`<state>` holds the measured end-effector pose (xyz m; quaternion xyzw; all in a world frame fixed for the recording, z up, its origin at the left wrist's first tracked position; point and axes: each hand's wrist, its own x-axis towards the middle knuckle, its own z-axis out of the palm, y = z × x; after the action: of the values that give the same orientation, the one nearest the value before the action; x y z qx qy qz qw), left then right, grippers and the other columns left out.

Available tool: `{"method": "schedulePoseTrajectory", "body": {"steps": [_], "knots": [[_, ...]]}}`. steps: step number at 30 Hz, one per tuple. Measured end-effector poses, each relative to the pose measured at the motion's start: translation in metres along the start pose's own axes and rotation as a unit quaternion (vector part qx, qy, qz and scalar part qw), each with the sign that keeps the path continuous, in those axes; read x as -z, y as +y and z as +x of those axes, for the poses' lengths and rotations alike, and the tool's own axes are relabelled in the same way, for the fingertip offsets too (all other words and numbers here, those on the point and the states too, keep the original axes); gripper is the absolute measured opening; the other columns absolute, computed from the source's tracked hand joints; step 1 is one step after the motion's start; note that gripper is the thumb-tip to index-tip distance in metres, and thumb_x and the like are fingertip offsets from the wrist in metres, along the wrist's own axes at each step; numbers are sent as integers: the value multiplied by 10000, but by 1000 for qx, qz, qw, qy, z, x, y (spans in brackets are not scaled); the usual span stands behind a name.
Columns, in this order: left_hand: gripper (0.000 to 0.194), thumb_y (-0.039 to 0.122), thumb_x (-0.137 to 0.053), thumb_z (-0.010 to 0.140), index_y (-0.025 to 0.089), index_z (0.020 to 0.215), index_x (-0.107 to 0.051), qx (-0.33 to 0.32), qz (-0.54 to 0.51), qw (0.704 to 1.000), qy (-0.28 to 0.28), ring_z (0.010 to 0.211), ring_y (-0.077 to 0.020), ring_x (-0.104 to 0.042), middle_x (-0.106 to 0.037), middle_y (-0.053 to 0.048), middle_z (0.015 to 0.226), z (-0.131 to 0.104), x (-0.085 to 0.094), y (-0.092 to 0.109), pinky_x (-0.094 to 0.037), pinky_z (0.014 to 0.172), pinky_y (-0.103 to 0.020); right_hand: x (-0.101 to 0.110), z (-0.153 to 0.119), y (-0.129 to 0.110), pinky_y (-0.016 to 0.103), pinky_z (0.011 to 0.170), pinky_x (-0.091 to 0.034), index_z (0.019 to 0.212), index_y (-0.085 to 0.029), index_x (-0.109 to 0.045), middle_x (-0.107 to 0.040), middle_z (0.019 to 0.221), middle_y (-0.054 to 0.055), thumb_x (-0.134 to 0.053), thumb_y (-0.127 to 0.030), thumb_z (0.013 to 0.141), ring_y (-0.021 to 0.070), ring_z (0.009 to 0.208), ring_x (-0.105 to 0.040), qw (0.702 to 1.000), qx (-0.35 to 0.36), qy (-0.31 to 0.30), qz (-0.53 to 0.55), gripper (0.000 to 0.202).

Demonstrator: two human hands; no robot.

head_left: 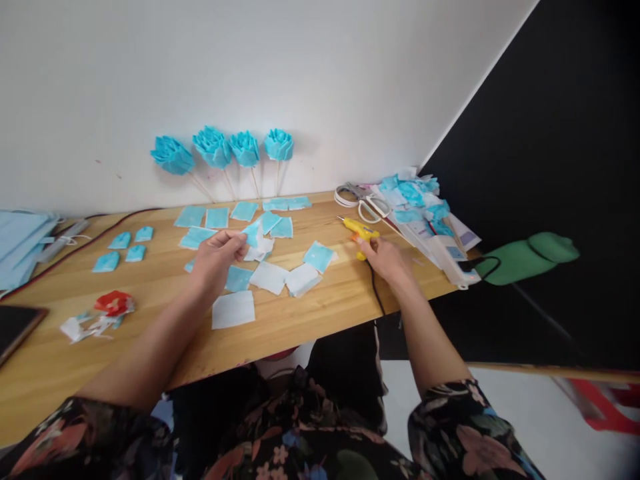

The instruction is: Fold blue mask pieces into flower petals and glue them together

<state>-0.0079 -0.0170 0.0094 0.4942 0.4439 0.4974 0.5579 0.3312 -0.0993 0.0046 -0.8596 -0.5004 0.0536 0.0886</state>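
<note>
My left hand (219,257) pinches a blue-and-white fabric piece (254,233) between thumb and fingers, above several others lying on the wooden table. My right hand (384,259) is closed around the handle of a yellow glue gun (361,232), whose nozzle points up and left. White squares (269,277) and blue squares (239,279) are spread between my hands. Four small folded blue pieces (135,253) lie to the left of my left hand. Blue fabric flowers on sticks (213,147) lean against the wall behind.
Scissors (373,207), a white tape roll (345,195) and a scrap pile (413,197) sit at the back right, near a power strip (453,260) and green bottle (530,257). Blue sheets (23,247), a red flower (115,303) and a phone (17,327) are left.
</note>
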Motion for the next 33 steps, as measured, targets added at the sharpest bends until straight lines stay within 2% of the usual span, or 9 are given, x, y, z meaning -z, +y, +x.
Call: {"method": "schedulePoseTrajectory", "body": {"steps": [6,10,14,17,19,23,26,30,33], "knots": [[237,365,-775,722,167,682,-650,-3,-22,1000,4,574,-96,-486,-583,16,608,0,1,5,-400,616,-252,-10,17,-9,398,811,-479,1176,-99,-674,-749,1073,238,-524,-368,903,343,1002,-710,999,-35,3,10,411],[239,361,-789,697,166,700,-651,14,-55,998,5,593,-98,-509,-583,18,646,2,1,6,-402,612,-251,-19,22,8,370,784,-485,1172,-116,-656,-755,1046,184,-528,-304,843,276,930,-684,985,-6,15,171,400],[237,346,-800,702,165,698,-645,25,-99,995,-19,611,-101,-526,-587,13,665,3,1,7,-400,599,-248,-20,11,4,278,557,-403,1272,-172,-570,-713,939,78,-573,-441,813,167,677,-561,893,15,34,449,532],[257,353,-819,705,160,704,-649,36,-129,990,-35,615,-102,-526,-592,8,658,3,3,5,-397,590,-247,-4,-5,-13,256,554,-408,1183,-253,-610,-643,957,24,-719,-400,726,139,708,-539,816,39,59,574,492],[265,365,-829,711,158,726,-663,44,-149,987,-47,622,-102,-531,-604,4,663,5,4,3,-401,594,-247,9,-13,-25,257,583,-439,1056,-268,-641,-597,909,1,-771,-348,681,130,720,-532,763,64,27,643,404],[269,378,-841,722,163,748,-682,55,-176,981,-61,645,-103,-541,-617,0,668,7,7,1,-403,593,-238,22,-19,-46,244,505,-400,860,-245,-636,-432,651,-50,-760,-424,729,101,556,-413,681,102,-141,711,254],[272,373,-857,709,165,740,-685,59,-184,979,-61,647,-103,-537,-612,2,655,7,7,2,-399,584,-232,20,-14,-62,249,436,-353,830,-229,-646,-479,618,-28,-750,-497,744,110,511,-411,691,142,-205,679,300],[300,384,-877,675,163,713,-678,62,-188,979,-55,616,-103,-523,-603,3,628,6,5,7,-387,563,-235,20,0,-86,275,446,-393,917,-208,-690,-687,907,75,-722,-499,783,130,564,-524,726,220,-220,614,322],[316,394,-882,668,158,710,-675,62,-189,979,-49,607,-101,-515,-595,4,619,5,4,9,-379,551,-230,18,12,-100,266,450,-393,892,-191,-693,-709,923,73,-723,-514,789,100,508,-519,709,280,-245,598,341]]}}
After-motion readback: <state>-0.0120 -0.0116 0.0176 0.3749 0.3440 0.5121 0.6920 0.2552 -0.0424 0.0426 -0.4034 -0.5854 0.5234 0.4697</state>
